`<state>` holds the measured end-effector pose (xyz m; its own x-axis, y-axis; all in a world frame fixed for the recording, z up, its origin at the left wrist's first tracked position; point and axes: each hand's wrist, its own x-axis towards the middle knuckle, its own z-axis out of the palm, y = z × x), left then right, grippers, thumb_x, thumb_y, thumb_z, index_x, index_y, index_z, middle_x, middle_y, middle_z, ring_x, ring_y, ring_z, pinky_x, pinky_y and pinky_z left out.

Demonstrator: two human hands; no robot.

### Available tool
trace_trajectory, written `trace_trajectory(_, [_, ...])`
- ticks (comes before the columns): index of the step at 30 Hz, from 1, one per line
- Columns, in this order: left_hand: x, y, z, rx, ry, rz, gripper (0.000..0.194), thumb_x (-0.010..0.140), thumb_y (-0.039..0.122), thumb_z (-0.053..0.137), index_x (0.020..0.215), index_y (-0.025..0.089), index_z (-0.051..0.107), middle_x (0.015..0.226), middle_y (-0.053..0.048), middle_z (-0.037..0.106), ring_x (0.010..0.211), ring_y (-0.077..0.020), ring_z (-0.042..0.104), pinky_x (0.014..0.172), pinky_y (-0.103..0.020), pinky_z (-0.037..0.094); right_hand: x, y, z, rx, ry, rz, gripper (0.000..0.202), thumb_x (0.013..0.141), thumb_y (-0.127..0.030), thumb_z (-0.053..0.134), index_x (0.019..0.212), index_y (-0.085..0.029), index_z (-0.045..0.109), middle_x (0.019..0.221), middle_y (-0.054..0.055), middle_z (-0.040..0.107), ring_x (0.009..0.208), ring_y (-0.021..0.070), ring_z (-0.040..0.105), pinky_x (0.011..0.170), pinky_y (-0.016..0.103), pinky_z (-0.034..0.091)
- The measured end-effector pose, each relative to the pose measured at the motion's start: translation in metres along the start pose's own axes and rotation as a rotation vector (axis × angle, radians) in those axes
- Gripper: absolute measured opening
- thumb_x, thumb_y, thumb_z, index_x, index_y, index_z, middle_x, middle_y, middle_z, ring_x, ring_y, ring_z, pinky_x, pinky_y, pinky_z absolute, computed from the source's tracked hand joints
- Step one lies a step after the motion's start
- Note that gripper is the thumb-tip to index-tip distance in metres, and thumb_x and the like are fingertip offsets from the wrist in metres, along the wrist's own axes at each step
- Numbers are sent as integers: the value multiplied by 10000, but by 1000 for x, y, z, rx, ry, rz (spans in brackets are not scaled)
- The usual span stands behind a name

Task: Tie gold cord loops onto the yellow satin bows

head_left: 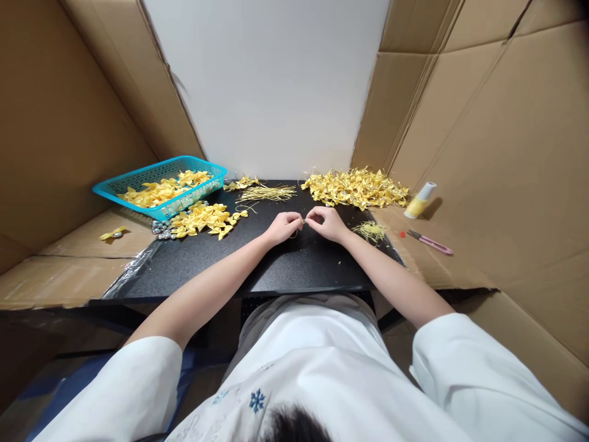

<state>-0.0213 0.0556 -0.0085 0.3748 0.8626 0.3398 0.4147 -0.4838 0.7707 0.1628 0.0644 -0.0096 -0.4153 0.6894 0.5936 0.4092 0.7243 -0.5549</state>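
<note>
"Dark hair (297, 423) is nearest to the camera, at the lower edge, and behind it is the white shirt (331, 368). But where is the grip?"

"Beyond the shirt, low over the middle of the black tabletop (304, 270). Left hand (284, 228) and right hand (327, 223) are almost meeting, and on each side the fingertips appear pinched together on a small golden strand (303, 221)."

"Why do they hold it from two sides?"

"I suppose because it is so thin: one pinch at each side should prevent it from turning. Also, the forearms come in evenly from both sides, which probably makes the hands steadier."

"And the other things, why are they around?"

"As I judge, for easy reach. Loose golden strands (267, 193) lie in one direction behind the hands, perhaps so that single ones can be picked. The blue basket (162, 213) stops its yellow bows from spreading. The pink-handled tool (430, 242) lies apart on cardboard (414, 270), at the right."

"How does the held piece look?"

"Very fine, yellow-gold, a little shiny. Fingers cover most of it; a thin loop seems to hang under the left hand. Whether it has a knot, I cannot tell."
</note>
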Motion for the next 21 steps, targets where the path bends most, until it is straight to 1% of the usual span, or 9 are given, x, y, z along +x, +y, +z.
trace_trajectory(8, [1,-3,0,-21,-31,-8,191,689,277,450,549,172,528,562,26,517,615,-130,469,654,-259,378,0,2,1,-32,-2,-18,99,802,-200,592,737,-175,662,674,7,620,585,119,496,613,267,414])
trace_trajectory(13, [2,-3,0,-72,-73,-28,212,678,328,460,556,172,537,570,19,518,625,-135,465,645,-261,376,0,2,1,-52,9,-57,112,811,-195,600,740,-174,684,676,10,637,581,115,499,606,259,410])
trace_trajectory(17, [2,-1,0,-123,-94,-53,224,660,358,465,559,174,544,585,12,526,607,-131,439,600,-255,356,0,2,-1,-70,7,-73,131,832,-215,599,765,-178,705,674,12,638,581,120,508,615,267,415])
trace_trajectory(21, [2,1,0,-151,-97,-85,228,656,361,471,553,174,551,565,16,499,574,-124,401,569,-255,341,0,2,-2,-73,2,-85,158,848,-246,592,786,-185,724,686,20,653,587,131,522,632,284,420])
